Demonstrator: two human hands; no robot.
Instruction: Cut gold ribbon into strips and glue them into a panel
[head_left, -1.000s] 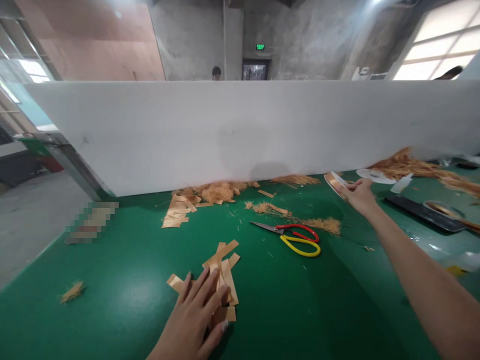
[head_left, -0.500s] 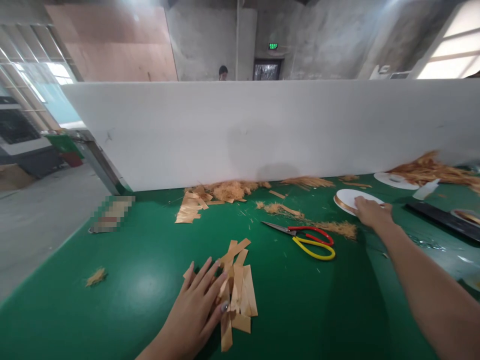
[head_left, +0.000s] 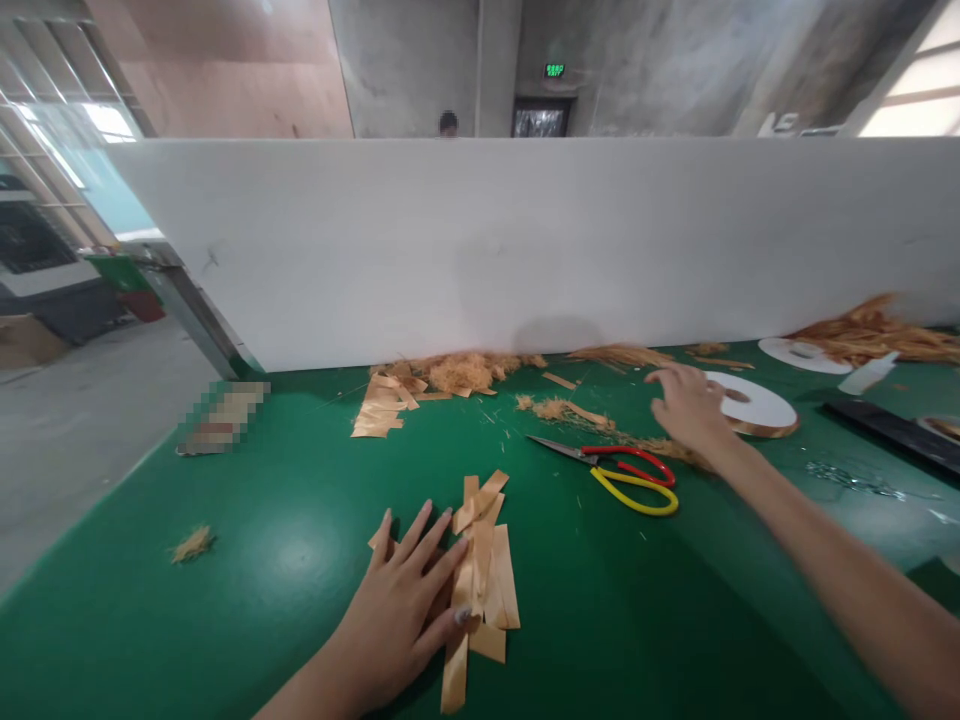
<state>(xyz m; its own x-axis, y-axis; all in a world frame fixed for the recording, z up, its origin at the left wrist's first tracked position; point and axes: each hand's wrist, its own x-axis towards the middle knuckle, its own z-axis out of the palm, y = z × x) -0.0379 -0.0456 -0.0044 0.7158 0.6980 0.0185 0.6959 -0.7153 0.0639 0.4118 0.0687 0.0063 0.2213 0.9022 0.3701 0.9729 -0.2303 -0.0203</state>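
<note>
My right hand (head_left: 686,408) has let go of white tape reel with copper band (head_left: 754,405), now flat on green table (head_left: 225,600); fingers spread, empty, above red-and-yellow scissors (head_left: 619,470). Left hand (head_left: 401,610) spread flat, pressing copper strips (head_left: 484,575).

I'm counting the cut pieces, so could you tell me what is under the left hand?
The left hand lies flat on a pile of tan strips on the green table. Several strips stick out past the fingers; any beneath the palm are covered and cannot be counted.
</note>
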